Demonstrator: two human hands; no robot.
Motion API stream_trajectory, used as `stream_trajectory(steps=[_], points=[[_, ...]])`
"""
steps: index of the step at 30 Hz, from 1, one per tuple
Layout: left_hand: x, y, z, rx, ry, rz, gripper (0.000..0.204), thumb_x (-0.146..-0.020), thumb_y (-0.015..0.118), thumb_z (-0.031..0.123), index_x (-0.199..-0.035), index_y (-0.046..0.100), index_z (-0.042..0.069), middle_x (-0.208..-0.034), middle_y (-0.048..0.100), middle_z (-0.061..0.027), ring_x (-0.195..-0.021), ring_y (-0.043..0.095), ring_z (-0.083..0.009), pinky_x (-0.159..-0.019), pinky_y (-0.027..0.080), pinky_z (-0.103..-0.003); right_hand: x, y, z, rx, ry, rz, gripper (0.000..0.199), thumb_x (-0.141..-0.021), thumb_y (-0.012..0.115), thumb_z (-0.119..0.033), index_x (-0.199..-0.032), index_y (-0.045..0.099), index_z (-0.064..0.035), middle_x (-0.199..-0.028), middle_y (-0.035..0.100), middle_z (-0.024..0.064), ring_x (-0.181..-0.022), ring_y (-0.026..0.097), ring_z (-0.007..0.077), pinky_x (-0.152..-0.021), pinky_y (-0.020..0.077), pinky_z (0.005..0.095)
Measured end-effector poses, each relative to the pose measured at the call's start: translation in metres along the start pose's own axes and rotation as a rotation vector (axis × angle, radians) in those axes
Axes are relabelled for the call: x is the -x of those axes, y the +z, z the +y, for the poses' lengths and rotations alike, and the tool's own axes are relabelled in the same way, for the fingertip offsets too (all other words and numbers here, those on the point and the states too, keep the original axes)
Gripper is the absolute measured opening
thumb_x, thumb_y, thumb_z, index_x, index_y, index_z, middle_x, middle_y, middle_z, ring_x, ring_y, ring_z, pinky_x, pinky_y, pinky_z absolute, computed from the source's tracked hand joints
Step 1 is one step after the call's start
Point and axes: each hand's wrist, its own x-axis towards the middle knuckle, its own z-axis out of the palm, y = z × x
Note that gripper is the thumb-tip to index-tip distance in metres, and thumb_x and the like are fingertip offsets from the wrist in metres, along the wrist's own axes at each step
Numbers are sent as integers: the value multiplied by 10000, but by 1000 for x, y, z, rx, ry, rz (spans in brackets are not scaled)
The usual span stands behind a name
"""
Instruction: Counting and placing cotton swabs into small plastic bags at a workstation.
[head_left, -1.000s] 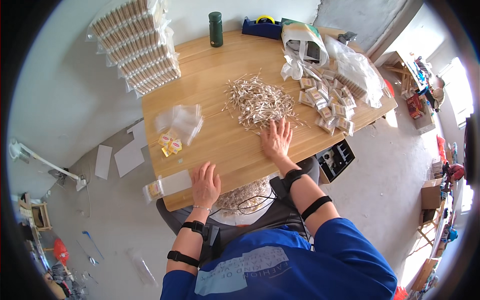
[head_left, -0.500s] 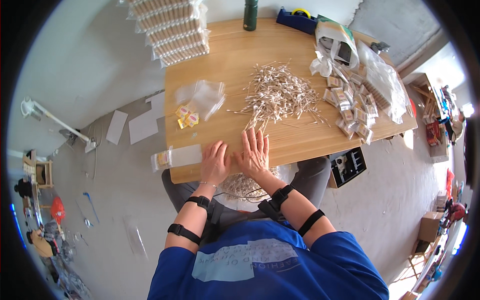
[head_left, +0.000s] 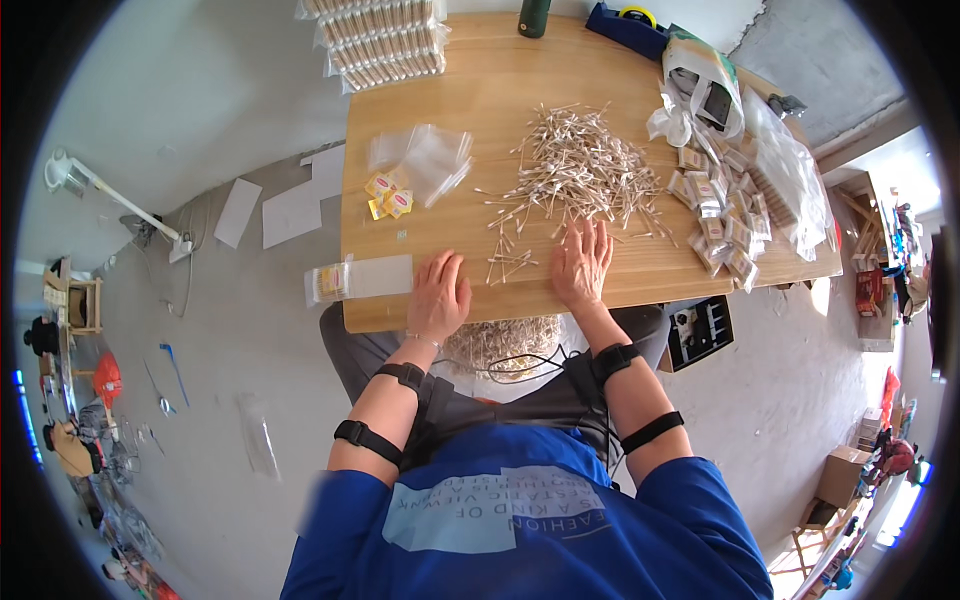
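Note:
A large loose pile of cotton swabs lies on the wooden table in front of me. At its near edge my right hand rests palm down, fingers stretched, the fingertips close to the pile. A few loose swabs lie between my two hands. Near the table's front edge my left hand lies with its fingers loosely extended and holds nothing that I can see. Just left of it is a long clear plastic bag, beside a small filled packet with a yellow label.
Flat clear bags and yellow labels lie at left on the table. Packed swab bundles are stacked at far left. Small filled packets, a plastic carrier bag and a blue tape dispenser occupy the right side.
My right hand has moved right and away from my left, toward the pile's near edge. The small group of loose swabs now shows between the hands. The whole view has shifted slightly.

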Motion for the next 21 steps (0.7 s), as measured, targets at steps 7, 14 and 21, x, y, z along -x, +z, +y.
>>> stream_trajectory(steps=[7, 14, 21], points=[[2, 0, -2, 23, -35, 10, 439, -855, 557, 88, -1287, 494, 44, -1275, 535, -151, -1227, 479, -342, -1057, 390, -449, 35, -4, -68, -204, -87, -55, 499, -787, 688, -287, -1217, 583, -57, -1265, 510, 120, -1212, 421, 355, -1047, 300, 507], [2, 0, -2, 68, -74, 13, 447, -856, 557, 83, -1296, 487, 43, -1284, 531, -155, -1228, 479, -348, -1060, 389, -451, 37, 8, -88, -272, -328, -81, 440, -820, 653, -188, -1257, 614, -151, -1293, 511, 112, -1231, 430, 347, -1043, 317, 511], [1, -2, -3, 41, -49, 14, 531, -852, 562, 83, -1374, 469, 103, -1363, 494, -157, -1276, 451, -349, -1067, 383, -446, 24, 8, -49, -276, -208, 52, 330, -821, 608, -96, -1149, 641, -79, -1278, 543, 134, -1220, 457, 362, -1041, 342, 499]])
